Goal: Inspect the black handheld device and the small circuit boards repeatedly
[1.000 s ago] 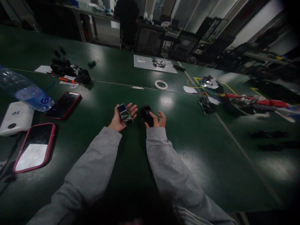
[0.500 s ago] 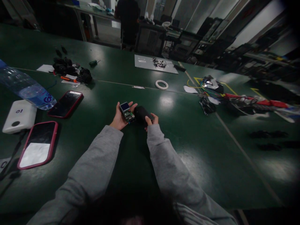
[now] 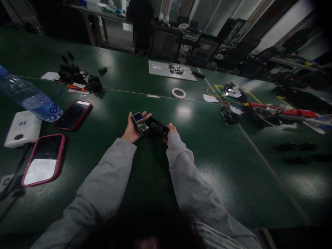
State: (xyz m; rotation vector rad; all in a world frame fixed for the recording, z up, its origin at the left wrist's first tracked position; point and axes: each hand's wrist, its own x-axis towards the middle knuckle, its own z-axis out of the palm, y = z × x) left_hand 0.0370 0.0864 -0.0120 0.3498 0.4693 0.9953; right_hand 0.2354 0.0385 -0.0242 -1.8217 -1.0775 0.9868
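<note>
In the head view, my left hand (image 3: 131, 132) holds a green circuit board (image 3: 142, 128) with a small dark display screen (image 3: 138, 117) at its upper end. The board lies across the palm, with the fingertips showing behind it. My right hand (image 3: 171, 130) grips the right end of a black plastic casing (image 3: 157, 127). The casing's hollow inner side faces up toward me. Its left end comes close to the board; whether the two touch I cannot tell. Both hands are over the green table (image 3: 153, 166).
To the left are two phones in red cases (image 3: 73, 115), a white box (image 3: 23, 128) and a water bottle (image 3: 33, 98). A tape roll (image 3: 178, 93) and a grey board (image 3: 160, 71) lie ahead. Wires (image 3: 280, 110) spread at the right. A person (image 3: 140, 20) is in the background.
My right hand has turned the black casing over, from its smooth outer face to its hollow inner side, and shifted slightly right. The left hand with the circuit board has hardly moved.
</note>
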